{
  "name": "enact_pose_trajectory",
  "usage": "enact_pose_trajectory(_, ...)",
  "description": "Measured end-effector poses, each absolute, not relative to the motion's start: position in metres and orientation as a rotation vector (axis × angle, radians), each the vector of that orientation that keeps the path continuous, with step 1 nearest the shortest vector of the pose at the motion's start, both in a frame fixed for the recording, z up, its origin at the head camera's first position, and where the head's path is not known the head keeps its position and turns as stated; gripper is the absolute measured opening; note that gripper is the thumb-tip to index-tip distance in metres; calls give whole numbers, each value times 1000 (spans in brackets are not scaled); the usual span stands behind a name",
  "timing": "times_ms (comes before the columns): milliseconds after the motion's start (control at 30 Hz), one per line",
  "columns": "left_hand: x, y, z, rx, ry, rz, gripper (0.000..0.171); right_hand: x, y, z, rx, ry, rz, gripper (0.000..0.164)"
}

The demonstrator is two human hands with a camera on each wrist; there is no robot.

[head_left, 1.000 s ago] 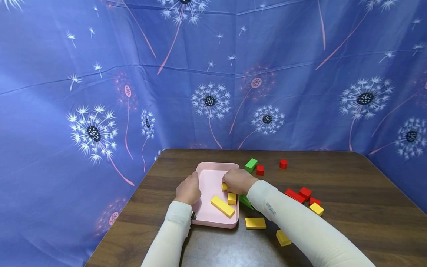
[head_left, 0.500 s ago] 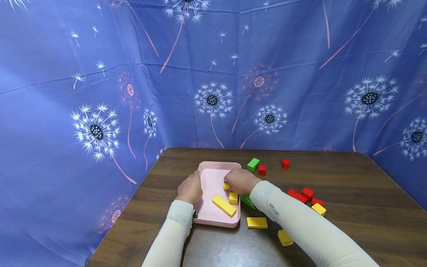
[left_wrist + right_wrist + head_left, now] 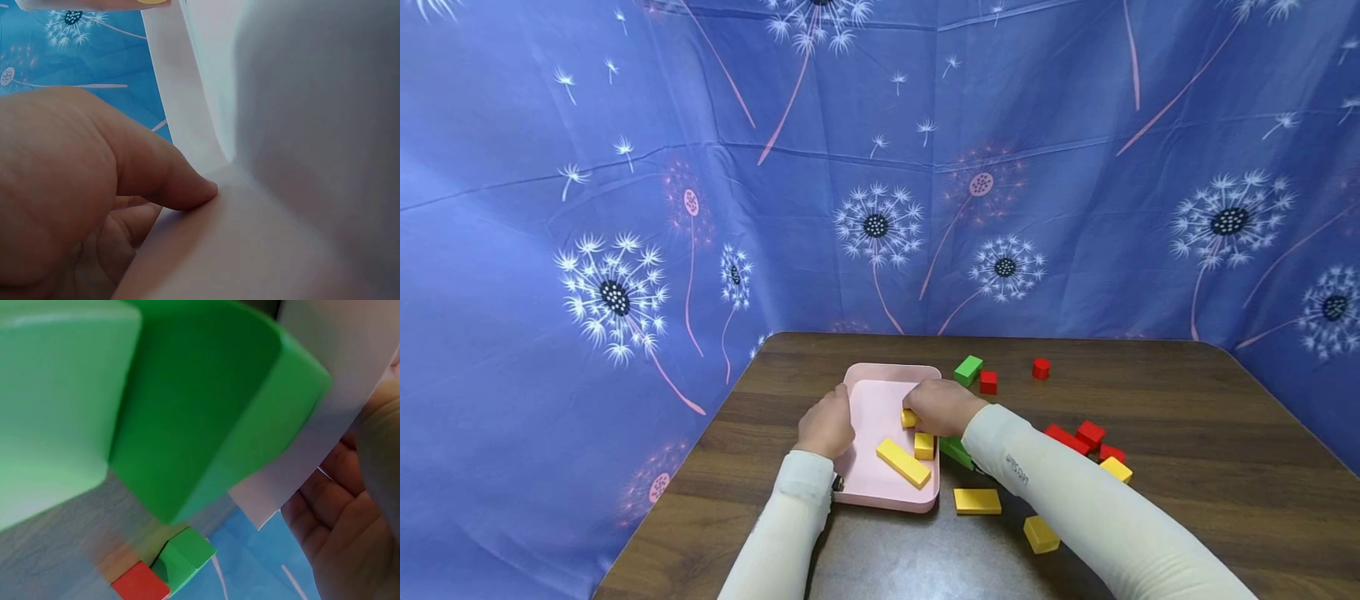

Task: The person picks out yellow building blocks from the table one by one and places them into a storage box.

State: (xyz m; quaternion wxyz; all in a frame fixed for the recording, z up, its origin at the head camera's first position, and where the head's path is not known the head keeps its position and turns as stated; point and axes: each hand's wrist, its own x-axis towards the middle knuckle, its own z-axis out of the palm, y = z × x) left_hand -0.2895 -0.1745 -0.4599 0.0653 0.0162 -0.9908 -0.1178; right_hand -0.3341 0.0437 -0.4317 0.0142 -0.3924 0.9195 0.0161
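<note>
A dark wood-grain table (image 3: 1195,408) carries a pink tray (image 3: 887,372) amid scattered coloured blocks.
By the tray's far right corner lie a green block (image 3: 968,369) and a red cube (image 3: 988,382), a red cylinder (image 3: 1041,368) farther right; three red blocks (image 3: 1091,433) cluster near a yellow block (image 3: 1116,469), while a flat yellow block (image 3: 977,501) and a chunky one (image 3: 1041,534) lie nearer the front.

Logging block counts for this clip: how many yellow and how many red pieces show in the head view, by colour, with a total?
Yellow pieces: 6, one at the right hand
Red pieces: 5
Total: 11 visible; the right sleeve could hide more.
</note>
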Motion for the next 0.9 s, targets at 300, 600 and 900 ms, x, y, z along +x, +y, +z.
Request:
enact_pose_trajectory(300, -288, -178, -460, 61, -2991, -354, 58, -329, 40, -427, -1195, 2870, 44, 24)
enact_pose_trajectory(600, -288, -175, -461, 56, -2997, -353, 57, -329, 43, -430, -1158, 2864, 27, 26)
enact_pose_trajectory(900, -288, -175, -459, 35, -2993, -351, 56, -328, 46, -425, -1174, 2858, 13, 29)
